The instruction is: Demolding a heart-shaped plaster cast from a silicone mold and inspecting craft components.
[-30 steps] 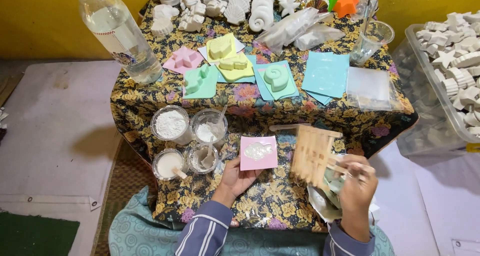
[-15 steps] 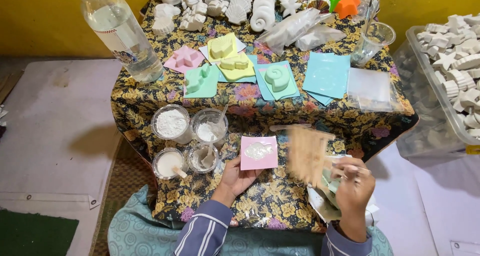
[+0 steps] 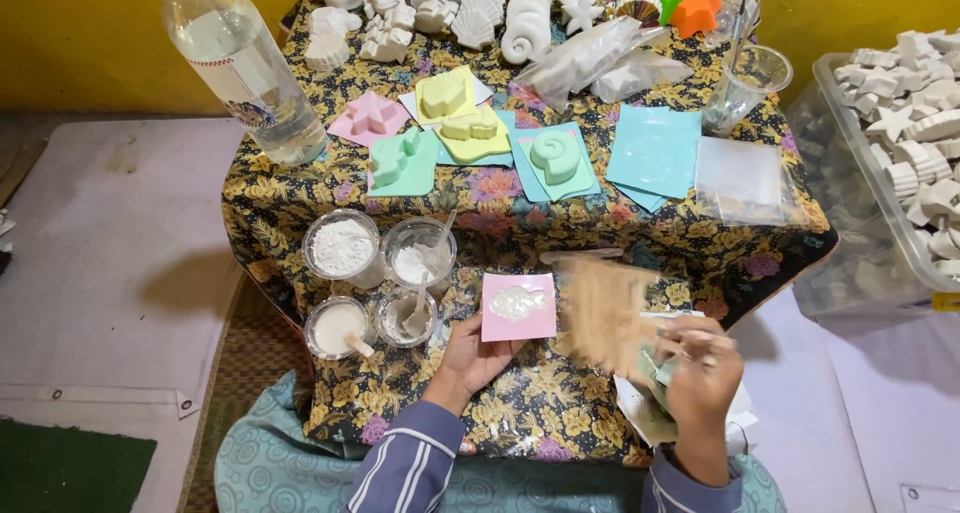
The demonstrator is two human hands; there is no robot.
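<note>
Mould [image 3: 519, 307] right of cups [image 3: 380, 283] (bottle [image 3: 240, 63] behind).

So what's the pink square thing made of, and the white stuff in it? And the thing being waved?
The pink mould looks like thin, smooth plastic or silicone: flat and evenly coloured. The white filling looks like wet plaster, glossy and lumpy. The tan fan in the right hand may be wood or bamboo, but it is too blurred to tell.

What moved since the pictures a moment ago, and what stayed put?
The wooden comb-like tool in the right hand was sharp and upright a second ago; now it is a blur, swinging beside the pink mould. The left hand still touches the mould's near edge. The cups of white powder, the bottle and the coloured moulds have not moved.
</note>
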